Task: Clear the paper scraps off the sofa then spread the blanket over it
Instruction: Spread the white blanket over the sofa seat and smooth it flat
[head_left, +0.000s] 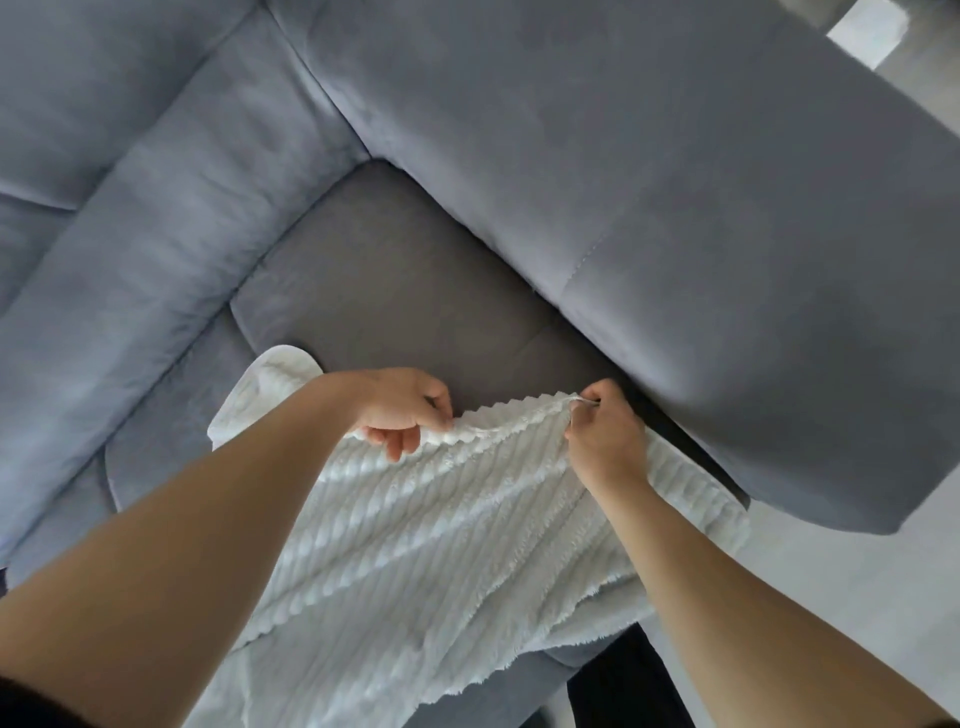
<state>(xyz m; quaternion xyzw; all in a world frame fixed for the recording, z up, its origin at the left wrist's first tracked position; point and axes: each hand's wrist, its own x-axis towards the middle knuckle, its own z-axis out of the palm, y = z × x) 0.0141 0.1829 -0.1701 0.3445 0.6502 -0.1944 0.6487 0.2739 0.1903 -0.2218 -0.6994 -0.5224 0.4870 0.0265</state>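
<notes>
Head view, blanket (441, 545): white and ribbed, heaped on the near end of the seat and spilling off the front edge toward the person.
Left hand (402, 410): pinching the blanket's far edge, thumb and forefinger on top, the other fingers curled beneath.
Right hand (605, 436): pinching that same edge further right, close beside the sofa's big right-hand panel (727, 234).
Edge between the hands: it runs left to right across the seat, lifted a little, and the ribs slant back from it toward the person.
Seat cushion (415, 280): bare dark grey, and all of it lies beyond the hands, away toward the corner where the padded left side (156, 260) meets the right-hand panel.
What the move turns on: uncovered seat ahead, blanket bulk behind, so the edge looks set to travel forward, away from the body.
Nearer hand: the left is nearer the middle of the open cushion; the right is hard by the panel.
Paper scraps: none showing on the visible seat, so clearing looks done and spreading is the step in hand.
</notes>
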